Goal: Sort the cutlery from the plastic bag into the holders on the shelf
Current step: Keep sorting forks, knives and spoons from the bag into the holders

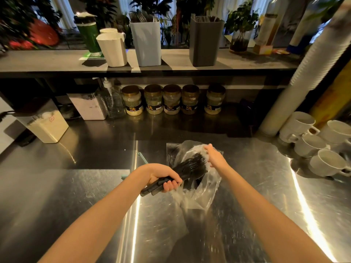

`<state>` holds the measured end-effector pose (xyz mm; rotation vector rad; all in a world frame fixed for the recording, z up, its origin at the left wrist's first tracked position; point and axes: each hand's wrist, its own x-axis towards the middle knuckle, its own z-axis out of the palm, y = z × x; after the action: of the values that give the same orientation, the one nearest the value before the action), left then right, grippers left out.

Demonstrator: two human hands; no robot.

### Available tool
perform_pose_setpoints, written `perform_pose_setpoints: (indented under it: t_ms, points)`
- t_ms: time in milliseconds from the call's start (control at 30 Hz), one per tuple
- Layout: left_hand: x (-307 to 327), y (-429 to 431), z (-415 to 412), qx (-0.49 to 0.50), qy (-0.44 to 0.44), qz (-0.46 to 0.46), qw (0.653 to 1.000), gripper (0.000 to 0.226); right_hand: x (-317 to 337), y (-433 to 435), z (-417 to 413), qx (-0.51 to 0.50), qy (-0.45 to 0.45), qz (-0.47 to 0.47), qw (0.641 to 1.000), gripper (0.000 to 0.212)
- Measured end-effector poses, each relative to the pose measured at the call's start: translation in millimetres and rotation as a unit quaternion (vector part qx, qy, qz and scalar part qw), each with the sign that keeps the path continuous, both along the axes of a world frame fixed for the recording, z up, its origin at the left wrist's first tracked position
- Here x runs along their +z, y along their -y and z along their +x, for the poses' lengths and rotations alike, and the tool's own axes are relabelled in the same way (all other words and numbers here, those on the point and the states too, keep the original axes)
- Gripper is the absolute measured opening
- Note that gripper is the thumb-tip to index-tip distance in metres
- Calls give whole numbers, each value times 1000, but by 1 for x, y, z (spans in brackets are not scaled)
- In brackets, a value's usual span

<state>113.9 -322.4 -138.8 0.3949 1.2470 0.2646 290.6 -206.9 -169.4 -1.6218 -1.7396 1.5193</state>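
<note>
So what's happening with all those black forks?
A person is sorting plastic cutlery. Their left hand grips a bunch of black forks just above the clear plastic bag, which lies on the steel counter. Their right hand touches the bag's far edge. More dark cutlery sits inside the bag. Up on the shelf, the white holder, blue holder and grey holder wait; the blue one already has forks.

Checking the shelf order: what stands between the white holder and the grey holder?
The pale blue holder, with cutlery in it, as the head view shows.
</note>
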Motion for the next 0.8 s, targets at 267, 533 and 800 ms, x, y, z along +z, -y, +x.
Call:
perform_pose_setpoints:
  t_ms: [267, 533, 800]
  points:
    - [11, 6, -12, -17, 42, 73, 996, 14, -1, -7, 13, -3, -107, -115, 988, 58]
    - [21, -12, -12, -7, 55, 102, 993, 15, 18, -8, 7, -67, -198, -130, 969, 9]
    - [28, -33, -13, -21, 65, 141, 988, 15, 31, -21, 4, -156, -253, -73, 952, 13]
